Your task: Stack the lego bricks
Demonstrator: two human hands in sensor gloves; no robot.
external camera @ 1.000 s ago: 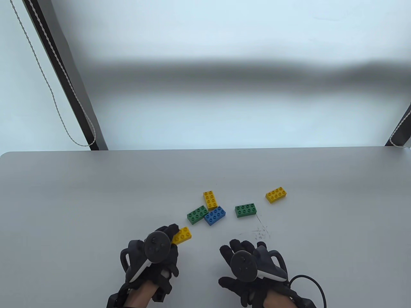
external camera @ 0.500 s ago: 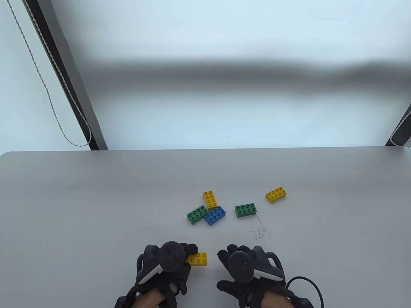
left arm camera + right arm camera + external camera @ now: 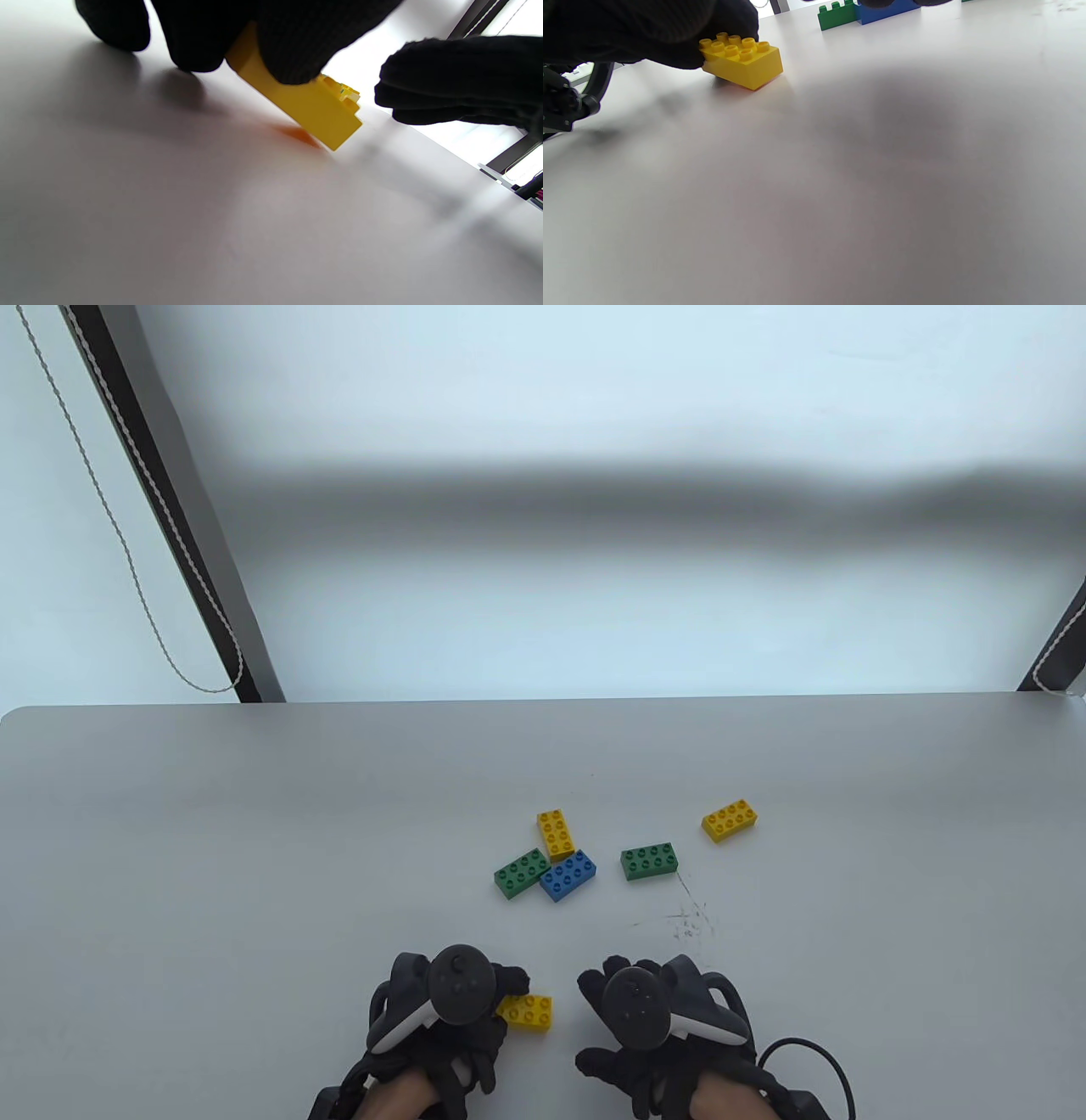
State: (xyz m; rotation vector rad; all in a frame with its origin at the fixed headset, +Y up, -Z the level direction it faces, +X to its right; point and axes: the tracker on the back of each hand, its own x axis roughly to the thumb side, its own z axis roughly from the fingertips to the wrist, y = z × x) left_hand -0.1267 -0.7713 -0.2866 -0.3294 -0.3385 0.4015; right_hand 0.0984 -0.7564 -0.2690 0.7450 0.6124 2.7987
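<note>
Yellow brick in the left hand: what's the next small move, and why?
Probably set it flat and let go. The left hand grips the yellow brick at the near edge of the table; in the left wrist view it is tilted, one corner low. The right hand waits empty beside it. A level base suits stacking, with the blue brick perhaps next.

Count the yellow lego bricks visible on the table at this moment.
3. One yellow brick in the left hand, near the front edge; one behind the blue brick; one far right. None appears hidden.

Grey table (image 3: 254, 814), frosted window (image 3: 594, 407) behind
</note>
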